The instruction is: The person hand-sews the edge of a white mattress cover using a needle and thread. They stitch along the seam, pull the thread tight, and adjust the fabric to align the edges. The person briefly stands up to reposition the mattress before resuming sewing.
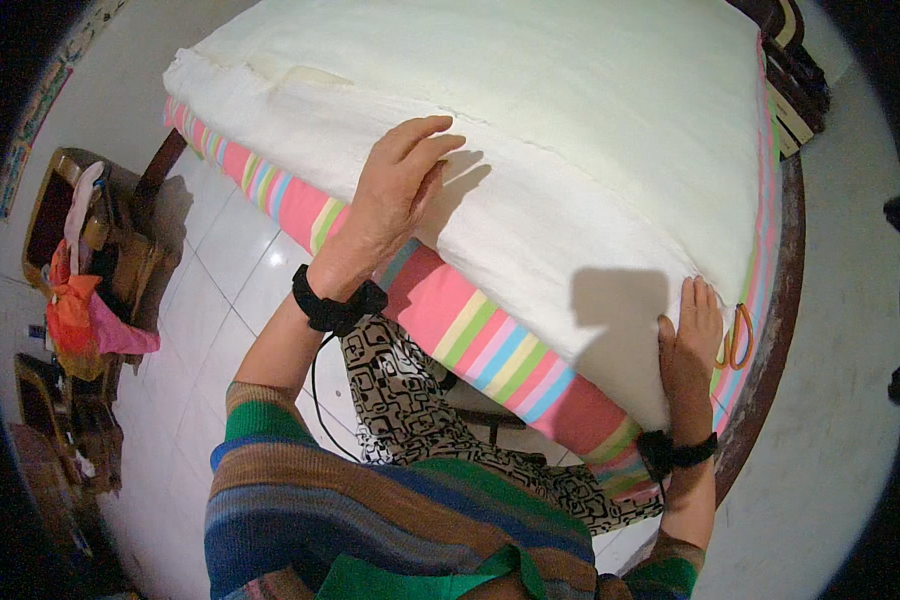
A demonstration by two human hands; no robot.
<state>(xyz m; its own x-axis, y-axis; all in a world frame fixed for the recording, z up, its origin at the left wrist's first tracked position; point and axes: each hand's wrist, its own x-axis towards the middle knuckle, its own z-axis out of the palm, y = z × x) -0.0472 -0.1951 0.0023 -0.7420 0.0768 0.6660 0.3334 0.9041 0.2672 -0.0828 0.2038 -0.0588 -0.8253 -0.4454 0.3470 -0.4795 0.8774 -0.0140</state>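
Note:
A large off-white cloth sheet (615,97) lies over a mattress with a striped pink, yellow, green and blue cover (487,337). The stripes show along the near side and the right edge. My left hand (405,180) is at the sheet's near part with its fingers apart, holding nothing; a shadow falls beside it. My right hand (691,337) rests flat on the sheet near the right corner, its thumb apart from the fingers. Just right of it, the orange handles of scissors (741,337) show at the mattress edge. Both wrists wear black bands.
A dark wooden bed frame (784,285) runs along the right side, beside a pale wall. At left, a wooden chair (52,195) holds orange and pink cloth (79,315). White floor tiles (217,292) lie between chair and bed. A black cable hangs near my left wrist.

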